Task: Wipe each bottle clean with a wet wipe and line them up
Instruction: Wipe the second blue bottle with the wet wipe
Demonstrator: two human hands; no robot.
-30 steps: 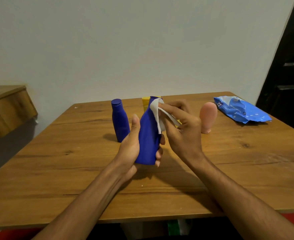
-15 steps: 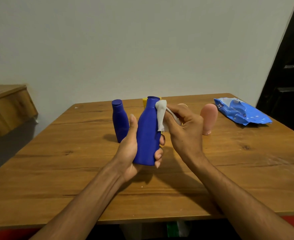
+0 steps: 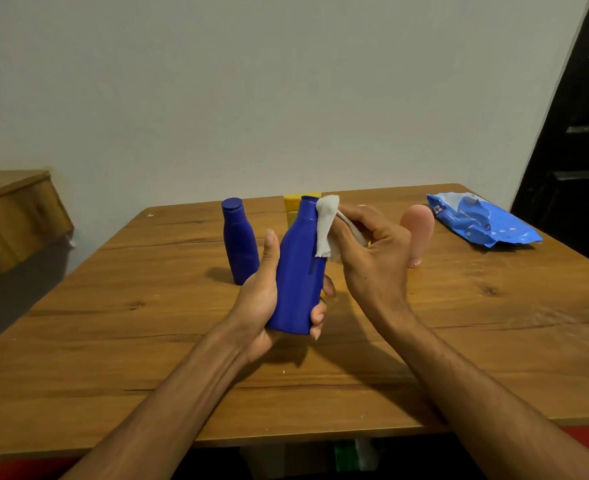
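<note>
My left hand [image 3: 263,299] grips the lower body of a tall blue bottle [image 3: 300,268], lifted off the wooden table [image 3: 113,323] and tilted slightly right. My right hand [image 3: 372,258] pinches a white wet wipe [image 3: 326,225] against the bottle's neck and shoulder. A second, smaller blue bottle [image 3: 239,240] stands upright just behind and left. A yellow bottle [image 3: 291,206] stands behind the held one, mostly hidden. A pink bottle [image 3: 419,230] stands on its cap to the right.
A blue pack of wet wipes [image 3: 480,221] lies at the table's back right corner. A wooden shelf [image 3: 12,216] juts out at the left. A dark door [image 3: 584,150] stands at the right. The white wall runs behind the table.
The wipe has slid from covering the bottle's cap down to the neck's right side, so the cap now shows. The bottle sits a little more upright in my left hand.
</note>
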